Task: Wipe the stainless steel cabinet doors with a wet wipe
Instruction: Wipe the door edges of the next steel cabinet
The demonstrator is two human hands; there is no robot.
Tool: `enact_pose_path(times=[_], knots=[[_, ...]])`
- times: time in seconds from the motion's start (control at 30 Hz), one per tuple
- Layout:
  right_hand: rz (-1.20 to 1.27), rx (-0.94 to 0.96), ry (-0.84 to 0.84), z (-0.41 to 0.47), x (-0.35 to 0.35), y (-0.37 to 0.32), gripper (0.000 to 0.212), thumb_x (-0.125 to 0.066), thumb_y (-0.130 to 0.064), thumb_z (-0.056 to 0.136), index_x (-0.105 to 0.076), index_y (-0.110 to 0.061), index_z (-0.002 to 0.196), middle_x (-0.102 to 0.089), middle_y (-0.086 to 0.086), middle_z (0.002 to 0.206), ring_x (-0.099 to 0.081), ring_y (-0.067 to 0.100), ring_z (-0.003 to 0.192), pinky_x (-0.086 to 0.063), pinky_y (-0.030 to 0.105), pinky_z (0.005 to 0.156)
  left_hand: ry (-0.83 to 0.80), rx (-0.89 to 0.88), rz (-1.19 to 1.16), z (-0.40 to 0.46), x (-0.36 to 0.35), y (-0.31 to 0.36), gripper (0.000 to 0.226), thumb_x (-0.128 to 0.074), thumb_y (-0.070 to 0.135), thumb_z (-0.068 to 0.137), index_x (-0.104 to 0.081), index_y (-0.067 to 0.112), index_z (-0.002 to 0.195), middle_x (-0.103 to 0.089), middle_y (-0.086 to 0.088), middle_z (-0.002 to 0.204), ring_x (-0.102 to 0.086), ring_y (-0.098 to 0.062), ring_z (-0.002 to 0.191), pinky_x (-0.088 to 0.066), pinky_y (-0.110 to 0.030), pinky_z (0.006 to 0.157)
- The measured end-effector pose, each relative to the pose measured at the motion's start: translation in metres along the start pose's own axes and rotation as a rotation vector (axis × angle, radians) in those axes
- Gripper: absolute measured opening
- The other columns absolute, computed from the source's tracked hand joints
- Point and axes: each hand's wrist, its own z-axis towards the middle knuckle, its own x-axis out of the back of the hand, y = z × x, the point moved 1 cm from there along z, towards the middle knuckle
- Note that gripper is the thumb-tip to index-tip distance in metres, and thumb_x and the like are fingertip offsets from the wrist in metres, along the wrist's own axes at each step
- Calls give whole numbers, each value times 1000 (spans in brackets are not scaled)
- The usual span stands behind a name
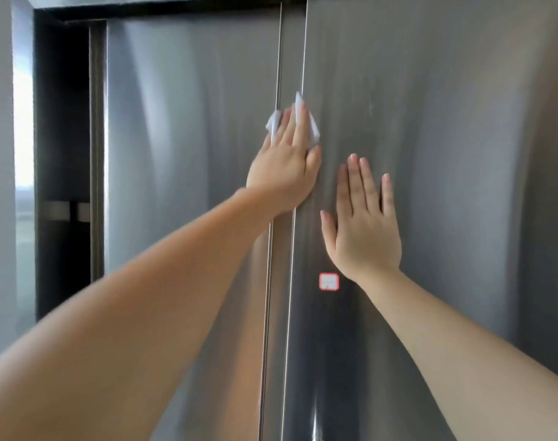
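Two tall stainless steel cabinet doors fill the view, the left door [188, 154] and the right door [446, 138], meeting at a vertical seam. My left hand [285, 163] presses a white wet wipe [274, 122] flat against the steel right over that seam, fingers straight and pointing up. The wipe sticks out past my fingers on both sides. My right hand [365, 224] lies flat on the right door with straight spread fingers, just right of and below the left hand, holding nothing.
A small white sticker with a red border [329, 281] is on the right door below my right hand. At the left, a dark recess [63, 154] and a bright wall edge [23, 122] border the cabinet.
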Motion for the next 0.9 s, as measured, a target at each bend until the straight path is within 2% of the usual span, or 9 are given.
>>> enact_pose_path(times=[0.07, 0.13, 0.27, 0.4, 0.6, 0.9], knots=[[-4, 0, -15, 1, 0, 0, 66, -24, -40, 102, -17, 0, 153, -12, 17, 162, -7, 28, 151, -9, 51, 122, -11, -6, 26, 38, 15, 2, 66, -24, 31, 103, 9, 10, 156, 1, -9, 165, 8, -25, 151, -3, -41, 123], [0, 1, -17, 1, -1, 0, 66, -24, -40, 102, -18, 0, 153, -12, 18, 162, -7, 28, 151, -10, 52, 122, -18, 18, 39, 59, 22, 6, 65, -23, 34, 104, 10, 12, 156, 5, -8, 165, 11, -23, 151, 1, -38, 123], [-9, 4, -16, 0, -2, 0, 66, -27, -40, 101, -22, 1, 152, -15, 19, 161, -8, 29, 151, -12, 52, 121, 32, 43, 27, 44, 12, 12, 68, -25, 39, 104, 10, 13, 156, 7, -8, 165, 14, -22, 151, 4, -37, 123], [-23, 5, -17, 1, 0, -1, 66, -29, -39, 100, -24, 2, 151, -16, 19, 161, -10, 30, 151, -15, 53, 121, 10, -48, 67, 25, 4, 0, 74, -30, 42, 103, 14, 14, 155, 8, -7, 165, 14, -21, 151, 3, -36, 123], [4, -2, -20, -1, -2, 0, 66, -29, -40, 99, -25, 1, 151, -16, 18, 161, -11, 29, 151, -18, 54, 120, 66, -58, 109, 86, 28, 3, 76, -33, 43, 103, 13, 10, 155, 7, -8, 165, 11, -21, 151, 2, -36, 123], [9, 6, 16, -1, -5, 0, 66, -31, -39, 99, -25, 1, 151, -19, 17, 161, -16, 29, 150, -20, 54, 118, 62, -70, 114, 119, 45, 4, 73, -27, 45, 104, 11, 11, 156, 6, -4, 165, 10, -19, 151, 4, -32, 121]])
